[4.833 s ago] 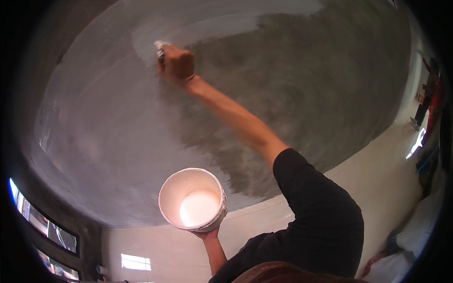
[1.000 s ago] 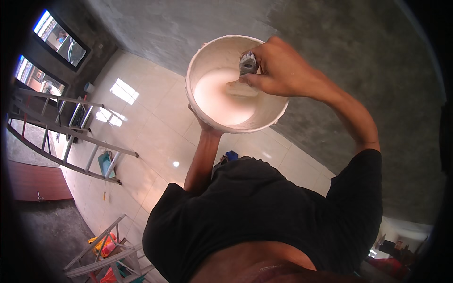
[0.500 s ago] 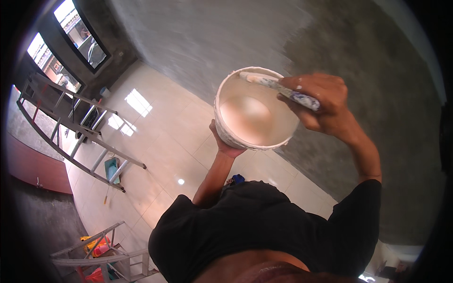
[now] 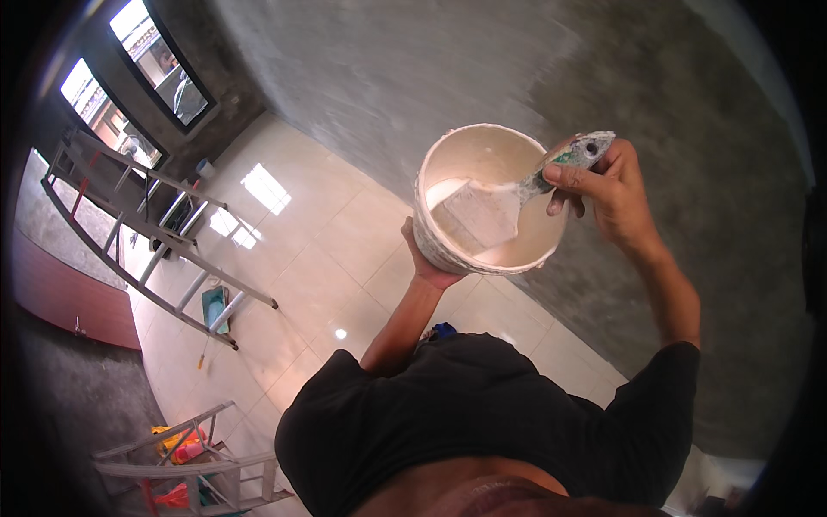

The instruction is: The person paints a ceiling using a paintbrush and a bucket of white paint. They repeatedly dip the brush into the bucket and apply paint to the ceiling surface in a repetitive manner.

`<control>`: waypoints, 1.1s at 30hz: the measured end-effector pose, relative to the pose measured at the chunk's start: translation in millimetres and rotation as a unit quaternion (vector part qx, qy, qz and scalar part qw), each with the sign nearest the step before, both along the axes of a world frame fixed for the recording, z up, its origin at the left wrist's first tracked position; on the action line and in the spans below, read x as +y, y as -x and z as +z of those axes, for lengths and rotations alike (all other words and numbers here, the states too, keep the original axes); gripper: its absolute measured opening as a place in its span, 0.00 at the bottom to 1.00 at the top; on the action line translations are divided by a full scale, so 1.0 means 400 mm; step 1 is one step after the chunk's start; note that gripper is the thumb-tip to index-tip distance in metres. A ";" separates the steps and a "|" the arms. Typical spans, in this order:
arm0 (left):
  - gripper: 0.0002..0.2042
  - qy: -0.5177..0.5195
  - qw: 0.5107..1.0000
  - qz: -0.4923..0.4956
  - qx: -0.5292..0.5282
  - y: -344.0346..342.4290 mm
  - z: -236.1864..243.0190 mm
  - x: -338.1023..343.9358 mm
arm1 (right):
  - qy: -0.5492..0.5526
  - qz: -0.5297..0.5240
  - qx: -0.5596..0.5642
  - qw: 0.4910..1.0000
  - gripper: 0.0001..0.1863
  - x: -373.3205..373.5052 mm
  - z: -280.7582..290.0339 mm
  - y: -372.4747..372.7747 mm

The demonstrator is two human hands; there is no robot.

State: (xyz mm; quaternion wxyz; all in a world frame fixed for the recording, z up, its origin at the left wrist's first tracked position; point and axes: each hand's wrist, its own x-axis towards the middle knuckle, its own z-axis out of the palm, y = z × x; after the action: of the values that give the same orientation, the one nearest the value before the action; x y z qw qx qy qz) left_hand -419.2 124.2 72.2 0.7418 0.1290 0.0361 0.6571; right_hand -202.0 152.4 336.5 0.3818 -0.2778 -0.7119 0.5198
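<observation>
My left hand (image 4: 424, 258) holds up a white paint bucket (image 4: 435, 241) from below, gripping its base. Pale paint lies inside it. My right hand (image 4: 603, 185) grips the handle of a wide paintbrush (image 4: 517, 202), whose paint-loaded bristles rest inside the bucket against its inner wall. Behind both hands is a grey plastered wall (image 4: 482, 69), partly coated lighter on the left and darker on the right.
I look down from a height at a glossy tiled floor (image 4: 301, 233). A metal ladder (image 4: 146, 233) lies slanted at left under dark-framed windows (image 4: 164, 69). A second metal stand with orange items (image 4: 185, 452) is at bottom left. A small blue-green tray (image 4: 214, 306) lies on the floor.
Earlier my right hand brushed paint on the wall overhead. It came down to the bucket, dipped the brush, and the brush now rests tilted inside the bucket.
</observation>
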 end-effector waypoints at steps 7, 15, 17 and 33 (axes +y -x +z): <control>0.42 0.005 1.000 -0.016 -0.003 0.006 -0.036 0.028 | -0.420 -0.055 -0.079 0.902 0.10 0.040 -0.003 -0.018; 0.47 0.000 0.997 -0.045 -0.059 -0.001 -0.022 0.032 | -0.602 -0.082 -0.094 0.789 0.12 0.022 -0.021 -0.026; 0.48 0.000 0.997 -0.044 -0.067 0.002 -0.032 0.034 | -0.585 -0.099 -0.063 0.802 0.12 0.022 -0.016 -0.029; 0.49 0.025 0.998 -0.040 -0.034 0.020 -0.061 0.049 | 0.002 -0.002 0.036 0.999 0.09 0.002 -0.009 -0.032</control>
State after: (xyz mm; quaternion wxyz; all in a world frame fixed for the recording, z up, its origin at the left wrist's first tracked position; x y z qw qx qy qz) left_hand -427.3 143.6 48.0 0.7714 0.0898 0.0220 0.6297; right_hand -189.3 153.2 332.8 0.4079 -0.2613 -0.6960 0.5300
